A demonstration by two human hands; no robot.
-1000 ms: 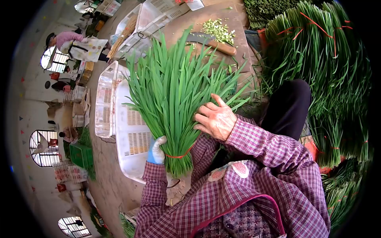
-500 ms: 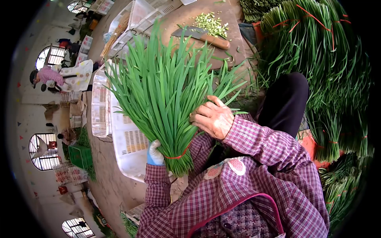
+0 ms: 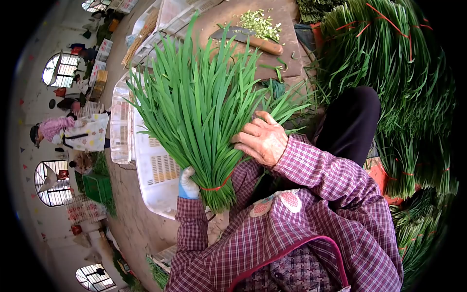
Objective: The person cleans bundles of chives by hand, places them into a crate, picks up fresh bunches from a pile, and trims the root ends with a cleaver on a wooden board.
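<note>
A large bundle of garlic chives [image 3: 194,112] stands in front of me, its long green leaves fanned out toward the far side. A red band [image 3: 217,187] ties it near the cut stem ends. My left hand [image 3: 188,184], in a pale glove with a blue cuff, is closed round the banded lower part; most of its fingers are hidden behind the stems. Against the bundle's right side, my bare right hand [image 3: 262,141] has its fingers bent on the leaves. Some leaves stick out to the right beyond that hand.
Beyond the bundle, a knife [image 3: 248,41] and chopped stem pieces [image 3: 260,25] lie on a brown board [image 3: 292,61]. A white plastic crate [image 3: 163,175] sits left. Tied chive bundles [image 3: 384,63] are piled right. Another person [image 3: 58,129] stands far left.
My hands and the bundle have barely moved; the leaves have shifted slightly. The person in the background has straightened up and moved lower in the view.
</note>
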